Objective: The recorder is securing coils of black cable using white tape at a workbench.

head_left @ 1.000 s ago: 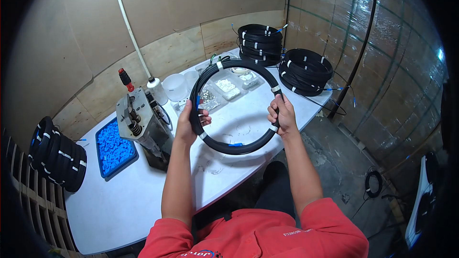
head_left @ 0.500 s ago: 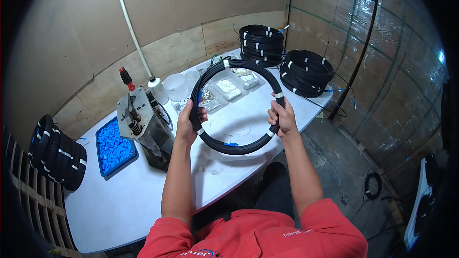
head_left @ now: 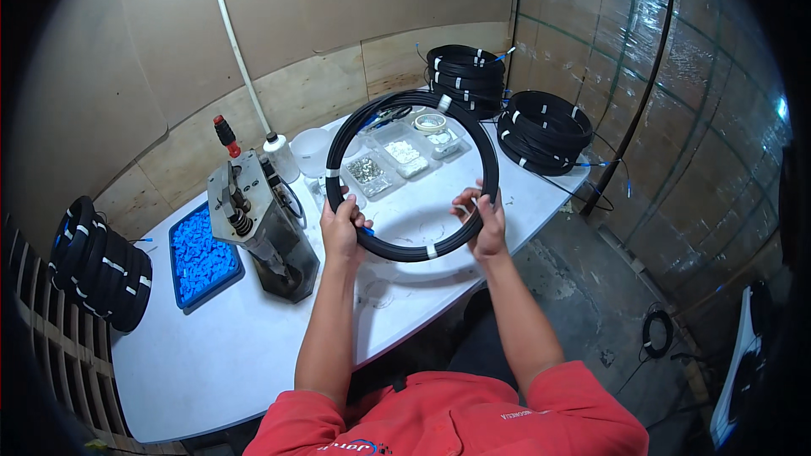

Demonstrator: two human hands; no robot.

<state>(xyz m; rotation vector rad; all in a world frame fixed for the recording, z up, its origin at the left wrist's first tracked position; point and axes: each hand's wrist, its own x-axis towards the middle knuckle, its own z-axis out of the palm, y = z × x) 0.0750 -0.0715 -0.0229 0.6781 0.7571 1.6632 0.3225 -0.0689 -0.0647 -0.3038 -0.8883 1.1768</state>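
I hold up a ring-shaped coil of black cable [head_left: 397, 251] above the white table, bound with white tape bands. My left hand [head_left: 342, 232] is closed round its lower left side, and a small blue connector [head_left: 369, 231] shows beside those fingers. At the coil's right side is my right hand [head_left: 487, 224]. Its thumb lies over the cable and its fingers curl loosely inside the ring, partly apart. Through the ring I see clear plastic boxes holding small metal parts [head_left: 367, 171] and white parts [head_left: 404, 154].
On the white table [head_left: 253, 355] stand a metal press-like device [head_left: 270, 228], a tray of blue pieces [head_left: 201, 253] and a white-capped bottle [head_left: 277, 152]. Stacked black cable coils sit at the far right [head_left: 545, 131], back [head_left: 465, 76] and left [head_left: 101, 270]. Another coil [head_left: 657, 331] lies on the floor.
The coil has turned clockwise, its tape bands and blue connector moving round with it. My left hand is now lower on the ring, and my right hand's fingers have loosened.
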